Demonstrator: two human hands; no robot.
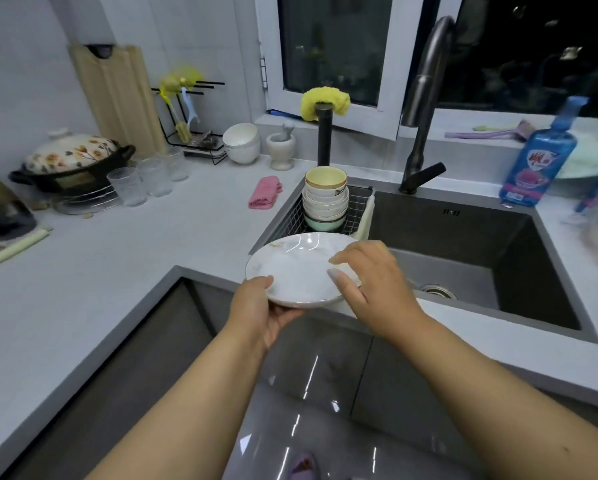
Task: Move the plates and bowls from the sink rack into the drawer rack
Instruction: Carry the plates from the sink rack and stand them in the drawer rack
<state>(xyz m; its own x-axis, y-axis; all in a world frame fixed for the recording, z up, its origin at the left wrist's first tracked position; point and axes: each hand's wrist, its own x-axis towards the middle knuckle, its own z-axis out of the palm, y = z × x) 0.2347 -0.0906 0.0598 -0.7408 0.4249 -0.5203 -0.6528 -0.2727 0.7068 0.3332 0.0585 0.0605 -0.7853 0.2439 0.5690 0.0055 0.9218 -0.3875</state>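
Note:
A white plate (297,268) with a faint marble pattern is held level over the front edge of the counter, just in front of the sink rack (356,206). My left hand (256,310) grips its near left rim, thumb on top and fingers underneath. My right hand (373,275) rests on the plate's right rim with the fingers loosely curved. Behind the plate, a stack of several bowls (325,199) stands in the wire sink rack at the sink's left end; the top bowl is cream yellow. No drawer rack is in view.
A deep grey sink (463,258) with a dark tap (422,109) lies to the right. A pink cloth (264,192), glasses (145,181), a flowered pot (72,161), white bowls (240,142) and a mortar (281,147) stand on the counter. A blue bottle (539,157) is at the right.

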